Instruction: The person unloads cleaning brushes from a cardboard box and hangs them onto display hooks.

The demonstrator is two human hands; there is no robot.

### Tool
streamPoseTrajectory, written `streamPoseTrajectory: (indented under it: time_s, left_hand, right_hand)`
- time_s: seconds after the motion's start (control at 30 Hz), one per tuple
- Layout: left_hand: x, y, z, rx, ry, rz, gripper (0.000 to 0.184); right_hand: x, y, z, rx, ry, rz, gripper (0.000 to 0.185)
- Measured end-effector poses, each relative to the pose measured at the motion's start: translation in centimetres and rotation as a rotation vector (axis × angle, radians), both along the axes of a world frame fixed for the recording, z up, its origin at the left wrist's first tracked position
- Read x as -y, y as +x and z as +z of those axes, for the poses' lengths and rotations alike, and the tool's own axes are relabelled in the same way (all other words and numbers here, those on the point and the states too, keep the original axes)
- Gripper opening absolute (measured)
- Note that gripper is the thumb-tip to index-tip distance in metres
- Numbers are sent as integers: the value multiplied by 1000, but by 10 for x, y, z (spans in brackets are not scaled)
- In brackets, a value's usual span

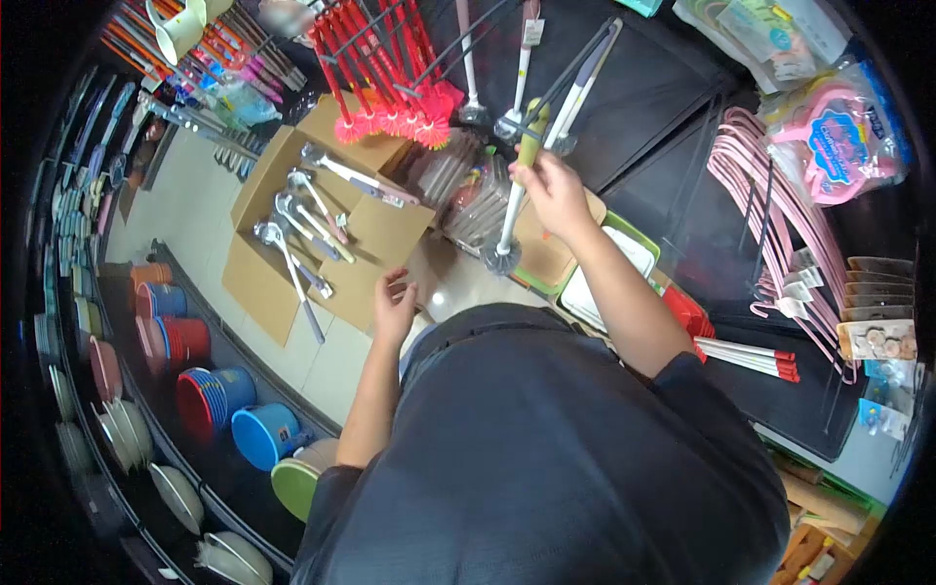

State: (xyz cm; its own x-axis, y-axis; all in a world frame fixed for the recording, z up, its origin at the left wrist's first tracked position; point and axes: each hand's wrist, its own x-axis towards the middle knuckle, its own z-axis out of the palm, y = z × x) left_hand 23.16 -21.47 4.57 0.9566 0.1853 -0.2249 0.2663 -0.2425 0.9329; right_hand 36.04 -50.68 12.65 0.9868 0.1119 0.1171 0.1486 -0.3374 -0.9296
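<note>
My right hand [558,195] grips a brush [514,210] with a green and white handle, near a black rack hook. Its grey round head points down, above stacked trays. Other brushes with white and grey handles [575,93] hang close by on the rack. My left hand [394,304] is held low beside the cardboard box [375,244], its fingers curled loosely apart and holding nothing. Several similar brushes [310,210] lie on the box's cardboard, heads toward the upper left.
Red brushes [390,78] hang at the top. Pink hangers [770,185] and bagged goods [834,141] are on the right. Blue buckets [265,434] and basins [175,497] line the lower left shelf. Trays [634,249] stand beside my right forearm.
</note>
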Motion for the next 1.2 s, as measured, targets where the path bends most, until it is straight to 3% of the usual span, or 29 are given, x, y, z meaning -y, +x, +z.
streamPoseTrajectory:
  time_s: [0.03, 0.1, 0.23, 0.3, 0.4, 0.63, 0.83, 0.9, 0.93, 1.0, 1.07, 1.13, 1.2]
  left_hand:
    - [-12, -13, -19, -19, 3, 9, 33]
    - [-36, -33, -59, -52, 125, 107, 32]
    - [-74, -90, -105, -258, 268, 181, 35]
    - [-86, -121, -122, -420, 559, 125, 38]
    - [-101, -161, -141, -642, 618, 1, 38]
    - [-93, -191, -162, -669, 464, -126, 42]
    - [-92, -168, -156, -777, 583, -227, 39]
    - [-101, -170, -191, -754, 573, -258, 38]
    - [-113, -175, -200, -735, 570, -288, 37]
    - [-107, -172, -192, -707, 451, -115, 36]
    - [-107, -164, -194, -766, 464, -115, 39]
    - [-110, -155, -181, -773, 414, -128, 50]
    - [-118, -145, -173, -770, 393, -130, 53]
  right_hand:
    - [2, 1, -1, -12, -35, -23, 31]
    - [5, 10, -8, 5, 143, -41, 31]
    - [14, 30, -10, -15, 97, -103, 25]
    - [16, 42, -18, 89, 186, -168, 25]
    - [29, 56, -18, 118, 61, -198, 27]
    - [43, 82, -15, 114, 26, -220, 25]
    - [45, 91, -3, 148, 22, -340, 25]
    - [55, 99, -13, 129, -117, -355, 27]
    - [63, 105, -24, 94, -70, -274, 30]
    - [58, 104, -21, 129, 27, -333, 28]
    - [73, 117, -44, 181, -75, -345, 26]
    - [65, 111, -40, 170, 181, -270, 32]
    - [53, 90, -17, 154, -88, -360, 38]
